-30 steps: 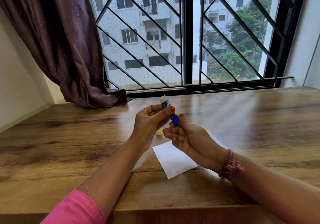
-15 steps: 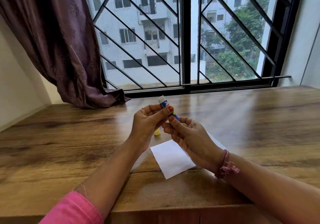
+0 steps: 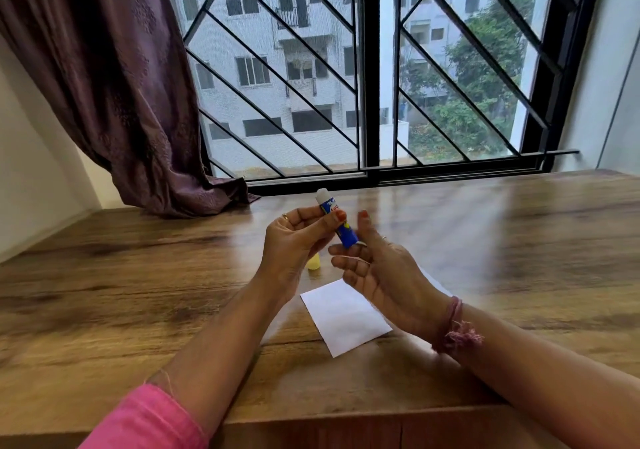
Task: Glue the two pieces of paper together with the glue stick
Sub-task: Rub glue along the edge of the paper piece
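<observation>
glue stick point(image 3: 335, 220), uncapped, white tip up, tilted, pinched between thumb and fingers of left hand point(image 3: 294, 240) above the wooden table point(image 3: 138, 275). right hand point(image 3: 377, 268) just beside its lower end, blurred, fingers loosely spread, thumb raised; contact with the stick unclear. below the hands, white paper point(image 3: 346, 317) flat on the table. yellow cap point(image 3: 313, 263) standing near the left wrist. purple curtain point(image 3: 114, 84) beyond, against the barred window point(image 3: 370, 67).
</observation>
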